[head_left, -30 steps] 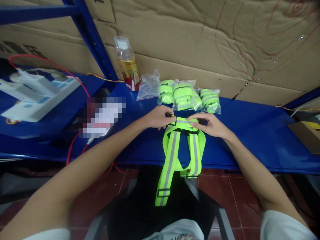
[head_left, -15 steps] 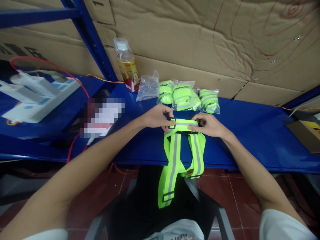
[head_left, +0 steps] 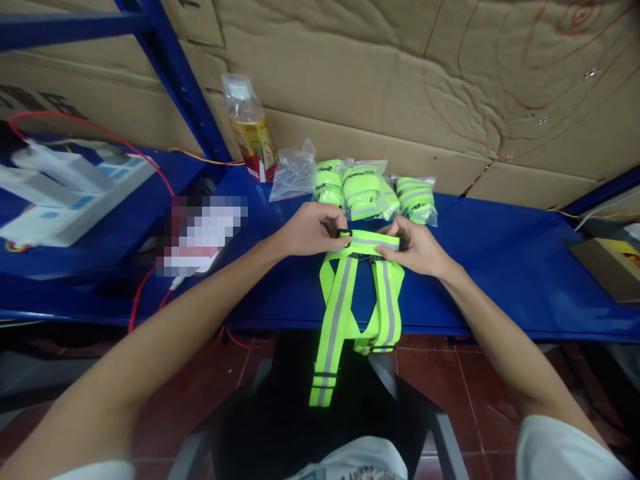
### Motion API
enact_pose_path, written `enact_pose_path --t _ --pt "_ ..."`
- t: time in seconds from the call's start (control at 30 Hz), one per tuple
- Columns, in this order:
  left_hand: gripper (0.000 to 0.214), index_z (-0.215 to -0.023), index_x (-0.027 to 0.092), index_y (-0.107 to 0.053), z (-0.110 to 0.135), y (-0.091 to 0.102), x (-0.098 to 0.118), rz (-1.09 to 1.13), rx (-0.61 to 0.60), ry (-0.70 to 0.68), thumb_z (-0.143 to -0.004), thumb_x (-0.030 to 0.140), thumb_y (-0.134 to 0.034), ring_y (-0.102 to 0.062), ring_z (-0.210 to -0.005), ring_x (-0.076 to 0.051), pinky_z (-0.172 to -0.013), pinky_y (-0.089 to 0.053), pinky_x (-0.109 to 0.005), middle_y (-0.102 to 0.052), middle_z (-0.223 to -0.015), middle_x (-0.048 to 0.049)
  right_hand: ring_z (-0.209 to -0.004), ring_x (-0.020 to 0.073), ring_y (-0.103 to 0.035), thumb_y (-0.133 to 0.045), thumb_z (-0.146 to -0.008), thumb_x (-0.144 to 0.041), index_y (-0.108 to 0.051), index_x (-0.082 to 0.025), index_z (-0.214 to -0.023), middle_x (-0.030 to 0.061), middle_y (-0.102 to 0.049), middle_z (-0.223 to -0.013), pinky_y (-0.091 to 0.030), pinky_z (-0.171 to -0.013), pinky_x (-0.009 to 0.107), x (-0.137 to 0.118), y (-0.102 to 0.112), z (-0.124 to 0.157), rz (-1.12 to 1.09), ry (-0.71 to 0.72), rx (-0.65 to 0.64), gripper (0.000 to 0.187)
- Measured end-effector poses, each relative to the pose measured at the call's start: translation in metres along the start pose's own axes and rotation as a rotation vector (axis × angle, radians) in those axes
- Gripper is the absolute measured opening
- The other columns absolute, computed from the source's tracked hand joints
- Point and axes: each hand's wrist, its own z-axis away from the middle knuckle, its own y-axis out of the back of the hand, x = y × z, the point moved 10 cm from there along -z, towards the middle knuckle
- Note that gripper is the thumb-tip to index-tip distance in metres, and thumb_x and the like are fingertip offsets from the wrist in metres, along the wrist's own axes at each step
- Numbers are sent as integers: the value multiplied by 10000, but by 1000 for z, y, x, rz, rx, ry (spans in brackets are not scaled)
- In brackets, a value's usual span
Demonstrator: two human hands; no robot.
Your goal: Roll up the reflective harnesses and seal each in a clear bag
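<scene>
A neon-yellow reflective strap harness (head_left: 340,303) with grey stripes and black buckles spans the gap between my hands. My left hand (head_left: 315,230) pinches its upper band near a black buckle (head_left: 345,233). At the band's other end, my right hand (head_left: 413,247) grips it between thumb and fingers. The band is held roughly level above the blue shelf. Two straps hang from it over the front edge, the left one reaching lowest and ending near a black slider (head_left: 324,380). Part of each hand's fingers is hidden behind the band.
Several bagged yellow straps (head_left: 367,190) lie just behind my hands, beside a crumpled clear bag (head_left: 293,170) and a bottle (head_left: 253,133). A white power strip (head_left: 95,193) and a blurred-out item (head_left: 203,233) are at left. An open carton (head_left: 607,267) stands at right; cardboard backs the shelf.
Both hands still hold the band, which has tipped and looks narrower. The hanging straps have swung slightly left, and the lower left strap end has turned.
</scene>
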Motion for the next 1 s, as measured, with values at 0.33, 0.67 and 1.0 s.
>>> enact_pose_path --t 0.33,0.67,1.0 --pt "391 -702 173 -658 5 -10 -31 38 -198 307 -768 507 -850 -622 -487 -128 -457 -428 -211 -663 -572 -13 -1266 358 -626 -707 -986 -439 -484 -262 -924 171 -621 -1393 -542 -753 399 -33 6 1 150 227 77 291" --pt "212 -796 198 -616 4 3 4 -396 77 -66 -846 348 -757 -680 -657 -124 -616 -456 -220 -709 -755 19 -871 252 -722 -752 -957 -524 -699 -242 -964 78 -784 -1034 -555 -713 372 -11 14 0 104 107 60 287" --pt "318 -1275 240 -723 6 -4 3 -536 14 -91 -970 290 -650 -709 -768 -138 -729 -506 -263 -780 -1091 -30 -849 289 -730 -741 -934 -658 -794 -223 -1256 110 -787 -1022 -579 -750 427 2 22 -3 273 -27 101 544"
